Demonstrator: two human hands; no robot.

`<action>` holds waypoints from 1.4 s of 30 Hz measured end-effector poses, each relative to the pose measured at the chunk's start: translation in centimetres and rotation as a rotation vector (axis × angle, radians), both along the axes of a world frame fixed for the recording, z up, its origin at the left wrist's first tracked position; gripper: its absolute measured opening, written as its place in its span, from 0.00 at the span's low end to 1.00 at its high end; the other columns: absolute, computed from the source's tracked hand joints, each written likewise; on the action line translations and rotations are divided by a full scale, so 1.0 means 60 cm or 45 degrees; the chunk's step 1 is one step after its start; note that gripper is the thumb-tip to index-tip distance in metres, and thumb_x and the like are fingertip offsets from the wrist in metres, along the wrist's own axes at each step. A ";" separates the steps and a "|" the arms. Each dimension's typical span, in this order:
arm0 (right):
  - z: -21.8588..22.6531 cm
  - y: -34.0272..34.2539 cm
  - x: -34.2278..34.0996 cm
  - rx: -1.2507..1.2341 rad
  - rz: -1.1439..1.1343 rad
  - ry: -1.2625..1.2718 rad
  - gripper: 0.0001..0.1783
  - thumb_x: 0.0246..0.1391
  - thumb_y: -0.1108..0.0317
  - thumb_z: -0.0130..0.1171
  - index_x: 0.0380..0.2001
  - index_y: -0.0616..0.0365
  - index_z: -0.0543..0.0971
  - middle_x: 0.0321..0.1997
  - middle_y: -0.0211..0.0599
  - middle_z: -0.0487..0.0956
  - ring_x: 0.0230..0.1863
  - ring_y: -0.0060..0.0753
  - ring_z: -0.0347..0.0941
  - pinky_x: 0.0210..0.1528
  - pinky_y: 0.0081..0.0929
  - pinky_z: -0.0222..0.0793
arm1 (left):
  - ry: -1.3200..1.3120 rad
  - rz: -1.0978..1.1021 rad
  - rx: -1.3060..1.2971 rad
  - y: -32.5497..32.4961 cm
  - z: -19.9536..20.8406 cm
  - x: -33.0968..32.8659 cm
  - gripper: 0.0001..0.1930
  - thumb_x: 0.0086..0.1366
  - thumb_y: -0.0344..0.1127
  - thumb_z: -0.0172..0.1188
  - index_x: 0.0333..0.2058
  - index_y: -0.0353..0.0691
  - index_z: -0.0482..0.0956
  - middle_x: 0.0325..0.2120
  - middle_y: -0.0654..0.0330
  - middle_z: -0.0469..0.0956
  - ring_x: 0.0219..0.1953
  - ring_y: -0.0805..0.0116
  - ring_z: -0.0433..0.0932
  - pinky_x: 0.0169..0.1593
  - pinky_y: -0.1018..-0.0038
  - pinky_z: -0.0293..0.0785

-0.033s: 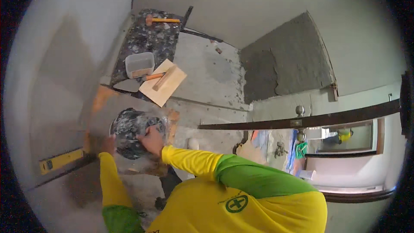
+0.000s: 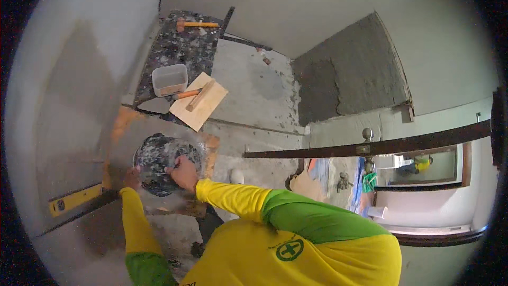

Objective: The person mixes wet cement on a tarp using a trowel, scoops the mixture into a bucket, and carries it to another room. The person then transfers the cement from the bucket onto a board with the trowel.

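Observation:
A round black bucket (image 2: 159, 153), smeared with pale grey mortar, stands on a dusty board close in front of me. At its left rim my left hand (image 2: 132, 177) is closed on the edge, thumb up against it. My right hand (image 2: 184, 173) lies over the bucket's right side, its fingers curled together; whatever they pinch is hidden. Just beyond the bucket is a wooden float (image 2: 209, 107) with its handle up. A trowel (image 2: 156, 105) with an orange handle lies with that handle against the float, beside a clear plastic tub (image 2: 170, 80).
A hammer (image 2: 198, 24) lies on the dark speckled slab (image 2: 182, 47) at the far left. A yellow spirit level (image 2: 75, 200) rests along the left wall. Wet grey render (image 2: 360, 74) covers part of the far wall. A dark rail (image 2: 317, 153) crosses on the right. Another person (image 2: 422, 165) shows far right.
My right hand has shifted very slightly over the bucket, and the left thumb shows a little more at the rim. The whole view has moved slightly.

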State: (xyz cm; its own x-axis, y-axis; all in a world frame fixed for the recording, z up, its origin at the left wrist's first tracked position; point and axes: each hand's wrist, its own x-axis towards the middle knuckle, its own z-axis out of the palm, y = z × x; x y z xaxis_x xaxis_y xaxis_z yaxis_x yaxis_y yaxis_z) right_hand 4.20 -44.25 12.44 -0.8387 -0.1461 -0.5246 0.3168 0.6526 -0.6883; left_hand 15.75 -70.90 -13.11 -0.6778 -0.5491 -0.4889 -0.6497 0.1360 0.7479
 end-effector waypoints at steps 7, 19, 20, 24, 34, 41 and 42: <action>-0.123 0.186 -0.099 0.171 -0.177 0.469 0.26 0.48 0.48 0.61 0.43 0.58 0.76 0.37 0.47 0.78 0.39 0.43 0.73 0.45 0.38 0.69 | -0.301 -0.336 0.052 0.078 0.011 -0.112 0.32 0.60 0.62 0.52 0.54 0.45 0.72 0.50 0.50 0.75 0.52 0.52 0.73 0.56 0.61 0.66; -0.205 0.126 -0.091 -0.406 -0.073 -0.546 0.38 0.51 0.38 0.56 0.49 0.65 0.76 0.47 0.42 0.78 0.47 0.34 0.72 0.52 0.32 0.66 | -0.947 -1.263 -0.797 0.012 -0.089 0.038 0.35 0.57 0.49 0.63 0.61 0.50 0.62 0.58 0.57 0.65 0.58 0.57 0.66 0.61 0.65 0.64; -0.204 0.121 -0.102 -0.298 -0.046 -0.366 0.39 0.50 0.37 0.56 0.49 0.65 0.76 0.48 0.44 0.78 0.49 0.36 0.73 0.53 0.32 0.66 | -0.936 -1.255 -0.816 0.021 -0.088 0.029 0.35 0.57 0.49 0.63 0.61 0.50 0.62 0.58 0.57 0.65 0.58 0.57 0.66 0.61 0.65 0.64; -0.122 0.089 -0.087 -0.055 0.131 -0.250 0.42 0.48 0.35 0.56 0.51 0.65 0.75 0.51 0.50 0.77 0.53 0.45 0.72 0.56 0.36 0.65 | -0.781 -0.750 -0.387 0.090 -0.066 0.148 0.32 0.56 0.48 0.61 0.59 0.49 0.64 0.56 0.57 0.67 0.57 0.56 0.66 0.60 0.64 0.64; 0.074 0.030 -0.066 -0.035 0.401 0.399 0.38 0.47 0.38 0.60 0.47 0.64 0.77 0.44 0.58 0.78 0.48 0.53 0.74 0.50 0.37 0.68 | -0.226 -0.110 -0.003 0.193 0.073 0.197 0.28 0.55 0.47 0.58 0.55 0.45 0.71 0.54 0.56 0.71 0.55 0.53 0.67 0.60 0.61 0.63; 0.241 -0.049 -0.180 -0.422 0.417 0.712 0.30 0.48 0.44 0.61 0.42 0.61 0.80 0.38 0.52 0.80 0.42 0.47 0.77 0.46 0.35 0.70 | 0.055 -0.559 -0.916 0.094 0.276 0.069 0.34 0.51 0.43 0.62 0.58 0.41 0.67 0.57 0.53 0.68 0.58 0.52 0.66 0.59 0.62 0.65; 0.263 -0.058 -0.193 -0.452 0.416 0.624 0.30 0.48 0.45 0.62 0.43 0.61 0.80 0.39 0.51 0.81 0.43 0.43 0.77 0.47 0.32 0.70 | 0.060 -0.542 -0.880 0.077 0.314 0.060 0.35 0.51 0.43 0.62 0.58 0.41 0.66 0.57 0.53 0.68 0.58 0.52 0.66 0.58 0.62 0.66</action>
